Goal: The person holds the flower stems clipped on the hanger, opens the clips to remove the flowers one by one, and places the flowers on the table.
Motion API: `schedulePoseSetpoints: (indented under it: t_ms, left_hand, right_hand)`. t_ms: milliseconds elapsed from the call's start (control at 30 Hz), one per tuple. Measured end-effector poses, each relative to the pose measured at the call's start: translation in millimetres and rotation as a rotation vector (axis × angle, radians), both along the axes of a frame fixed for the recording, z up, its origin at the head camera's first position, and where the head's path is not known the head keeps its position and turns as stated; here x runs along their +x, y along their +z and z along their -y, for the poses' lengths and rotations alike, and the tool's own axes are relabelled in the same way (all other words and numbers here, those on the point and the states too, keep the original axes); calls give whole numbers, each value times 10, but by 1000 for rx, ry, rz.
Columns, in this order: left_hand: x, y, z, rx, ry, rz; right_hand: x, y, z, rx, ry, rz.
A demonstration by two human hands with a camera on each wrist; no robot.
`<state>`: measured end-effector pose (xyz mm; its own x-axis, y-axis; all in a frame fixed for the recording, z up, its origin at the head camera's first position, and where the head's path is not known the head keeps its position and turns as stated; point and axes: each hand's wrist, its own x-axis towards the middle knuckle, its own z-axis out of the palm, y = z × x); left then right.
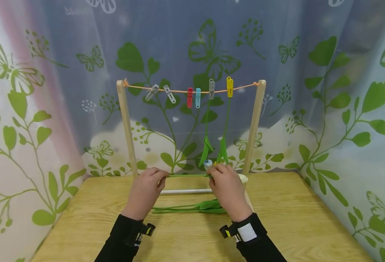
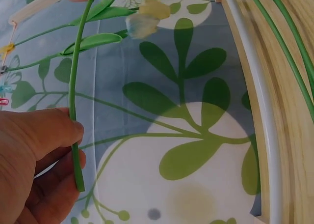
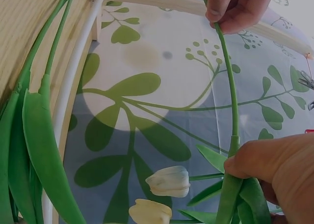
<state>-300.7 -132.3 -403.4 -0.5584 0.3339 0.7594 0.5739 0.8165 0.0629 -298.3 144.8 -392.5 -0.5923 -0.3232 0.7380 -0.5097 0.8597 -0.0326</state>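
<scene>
Both hands hold one artificial tulip level above the table. My left hand (image 1: 148, 190) pinches its green stem (image 2: 74, 86) close to the bare end. My right hand (image 1: 228, 189) grips the same flower around its leaves (image 3: 229, 197); its pale head (image 1: 243, 178) sticks out past that hand. Behind, two more tulips hang head down from a cord (image 1: 179, 91), a whitish one (image 3: 168, 181) under a grey clothespin (image 1: 211, 89) and a yellow one (image 3: 150, 212) under a yellow clothespin (image 1: 230, 87). My right hand partly covers the yellow bloom in the head view.
Several tulips (image 1: 192, 208) lie on the wooden table (image 1: 277, 218), heads hidden behind my right forearm. A wooden frame (image 1: 126, 127) with a white lower bar (image 1: 187, 191) carries the cord. Left along it sit two grey clothespins (image 1: 152, 92), a red one (image 1: 190, 98) and a blue one (image 1: 197, 98).
</scene>
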Motion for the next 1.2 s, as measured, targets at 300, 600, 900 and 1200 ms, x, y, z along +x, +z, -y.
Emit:
schedulePoseSetpoints:
  t_ms: [300, 600, 900, 1200]
  left_hand:
    - [17, -60, -4, -8, 1, 3]
    - [28, -150, 2, -21, 12, 74]
    - [-1, -94, -6, -22, 18, 63]
    - [0, -176, -13, -61, 24, 125]
  right_hand:
    - [6, -26, 9, 11, -13, -11]
    - [50, -119, 65, 38, -34, -2]
    - [19, -41, 87, 78, -49, 12]
    - [28, -137, 104, 129, -79, 63]
